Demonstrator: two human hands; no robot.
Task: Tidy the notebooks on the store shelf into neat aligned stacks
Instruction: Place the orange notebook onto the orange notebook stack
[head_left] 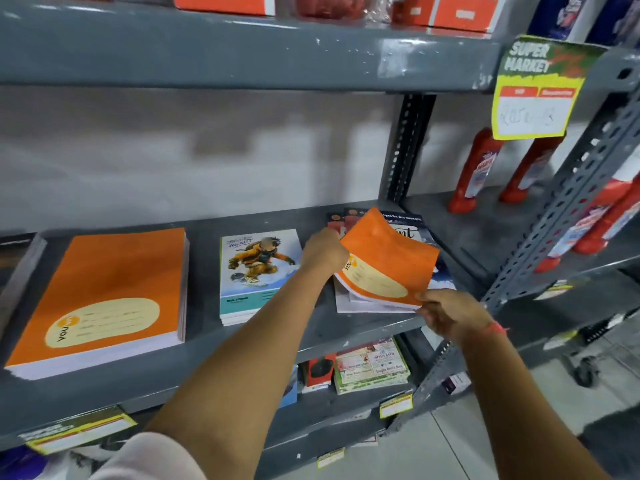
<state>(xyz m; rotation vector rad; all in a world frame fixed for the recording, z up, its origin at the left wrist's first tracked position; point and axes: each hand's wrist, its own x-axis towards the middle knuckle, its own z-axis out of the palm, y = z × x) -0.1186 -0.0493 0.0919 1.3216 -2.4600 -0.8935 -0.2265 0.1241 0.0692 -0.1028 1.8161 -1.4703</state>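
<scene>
A thin orange notebook (pixel 388 261) is lifted and bent above a loose pile of notebooks (pixel 420 233) at the right end of the grey shelf (pixel 242 341). My left hand (pixel 323 252) grips its far left edge. Its near right corner is pinched by my right hand (pixel 450 315). A tall, neat stack of orange notebooks (pixel 104 292) lies at the left. In the middle sits a smaller stack with a snowboarder cover (pixel 258 271), square to the shelf front.
Red bottles (pixel 476 171) stand on the neighbouring shelf to the right, behind a perforated grey upright (pixel 568 202). A yellow supermarket price sign (pixel 536 88) hangs from the upper shelf. Booklets (pixel 370 367) lie on the shelf below. Orange boxes (pixel 460 12) sit above.
</scene>
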